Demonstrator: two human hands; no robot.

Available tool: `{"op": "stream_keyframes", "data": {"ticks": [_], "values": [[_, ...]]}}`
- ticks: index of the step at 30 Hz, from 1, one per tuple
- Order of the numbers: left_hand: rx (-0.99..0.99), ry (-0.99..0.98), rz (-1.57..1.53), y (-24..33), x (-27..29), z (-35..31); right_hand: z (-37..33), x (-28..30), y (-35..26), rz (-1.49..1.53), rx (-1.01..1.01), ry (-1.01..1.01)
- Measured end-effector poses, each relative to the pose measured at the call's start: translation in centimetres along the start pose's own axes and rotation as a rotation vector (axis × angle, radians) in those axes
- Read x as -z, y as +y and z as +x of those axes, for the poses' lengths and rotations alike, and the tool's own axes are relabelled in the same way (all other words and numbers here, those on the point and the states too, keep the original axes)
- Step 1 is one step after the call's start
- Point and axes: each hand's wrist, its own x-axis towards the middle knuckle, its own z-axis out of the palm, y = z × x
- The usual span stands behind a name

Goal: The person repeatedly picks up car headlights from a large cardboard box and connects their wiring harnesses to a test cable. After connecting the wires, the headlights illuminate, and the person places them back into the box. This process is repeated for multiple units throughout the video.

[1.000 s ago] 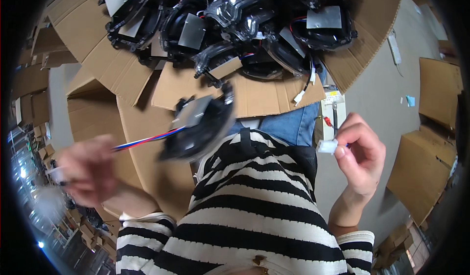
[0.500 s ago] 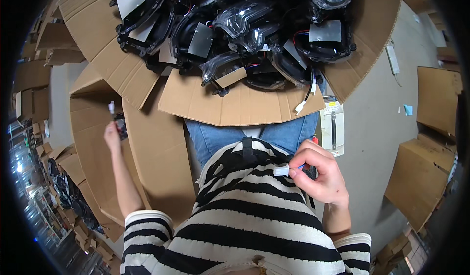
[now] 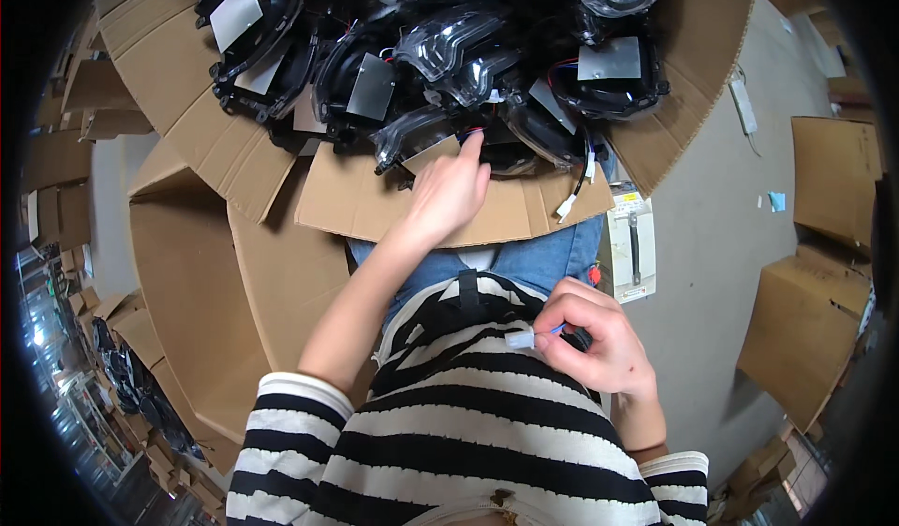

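Note:
My left hand [image 3: 448, 189] is over the near edge of the pile, index finger stretched out and thumb apart. Its fingertip meets red and blue wires [image 3: 471, 133] at a clear-lensed vehicle headlight [image 3: 412, 138]; whether it touches them I cannot tell. My right hand [image 3: 599, 339], in front of my striped top, is closed in a pinch behind a white plug connector [image 3: 520, 340] with a blue wire. Close to the left hand, another white connector [image 3: 566, 209] on a black lead hangs over the cardboard flap [image 3: 375, 198].
Several black headlights with silver plates [image 3: 373, 88] fill the carton across my lap. An open cardboard box [image 3: 192, 292] stands at my left. A white case with a handle [image 3: 633, 250] is beside my right leg. More cartons [image 3: 810, 329] and a power strip [image 3: 744, 107] are at right.
My left hand has let go of a white connector on a dark lead above the left box and swung right to the headlights. My right hand has shifted slightly left, still pinching its connector.

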Motion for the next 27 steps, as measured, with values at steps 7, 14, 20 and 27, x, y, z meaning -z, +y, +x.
{"op": "stream_keyframes", "data": {"ticks": [7, 14, 20, 27], "values": [[-0.009, -0.001, 0.249, -1.8, -3.1, 4.8, -0.6, 0.3, 0.0, 0.079, -0.043, -0.002], [-0.061, 0.224, 0.015, -1.2, 1.3, -1.8, 0.2, 0.4, 0.7, 0.09, -0.045, -0.013], [-0.04, 0.385, 0.05, -5.0, 2.4, -8.4, 0.3, 0.5, 1.0, 0.078, -0.063, -0.016], [-0.188, 0.271, 0.146, -6.0, 2.9, -13.5, 1.5, -0.8, 1.4, 0.054, -0.107, -0.063]]}}
